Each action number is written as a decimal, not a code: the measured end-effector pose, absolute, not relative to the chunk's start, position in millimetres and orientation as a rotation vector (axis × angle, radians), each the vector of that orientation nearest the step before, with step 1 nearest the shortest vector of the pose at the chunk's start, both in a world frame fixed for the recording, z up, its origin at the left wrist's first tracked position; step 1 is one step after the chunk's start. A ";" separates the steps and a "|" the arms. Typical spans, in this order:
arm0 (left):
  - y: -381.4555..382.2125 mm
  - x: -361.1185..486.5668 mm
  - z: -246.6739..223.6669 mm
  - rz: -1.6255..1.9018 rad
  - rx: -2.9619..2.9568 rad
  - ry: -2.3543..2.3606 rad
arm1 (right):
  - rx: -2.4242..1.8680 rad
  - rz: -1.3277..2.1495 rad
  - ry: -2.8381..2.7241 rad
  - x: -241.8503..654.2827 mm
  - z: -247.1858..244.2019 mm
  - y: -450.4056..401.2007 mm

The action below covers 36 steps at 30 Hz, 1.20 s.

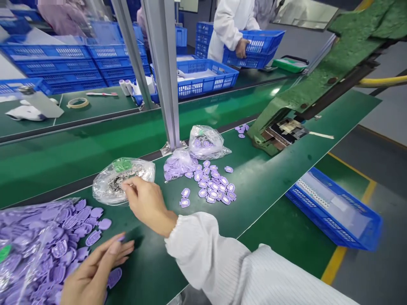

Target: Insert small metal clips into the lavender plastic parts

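Right hand (148,205) on polybag (106,190), left hand (93,271) by possibly rubber lilac parts (93,238)

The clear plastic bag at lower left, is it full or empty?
Full: the clear plastic bag is packed with many flat purple pieces, layered up to its edge beside the left hand.

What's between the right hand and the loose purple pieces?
Nothing: in the head view, the right hand and loose purple pieces have only bare green belt between them.
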<state>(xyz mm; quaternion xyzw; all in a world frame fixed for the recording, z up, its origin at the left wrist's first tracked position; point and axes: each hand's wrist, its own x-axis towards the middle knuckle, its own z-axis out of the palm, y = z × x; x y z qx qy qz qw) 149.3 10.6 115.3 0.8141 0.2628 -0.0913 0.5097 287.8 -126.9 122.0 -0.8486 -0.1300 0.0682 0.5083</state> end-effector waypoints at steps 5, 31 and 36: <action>-15.2 162.6 116.5 -0.296 1.758 0.644 | -1.314 0.575 -0.094 260.6 117.3 -167.5; -37.3 181.4 102.4 -0.297 1.542 0.525 | -1.329 0.767 0.102 244.8 92.2 -206.7; -35.0 181.6 103.5 -0.258 1.475 0.614 | -1.262 0.754 0.105 245.0 96.1 -206.7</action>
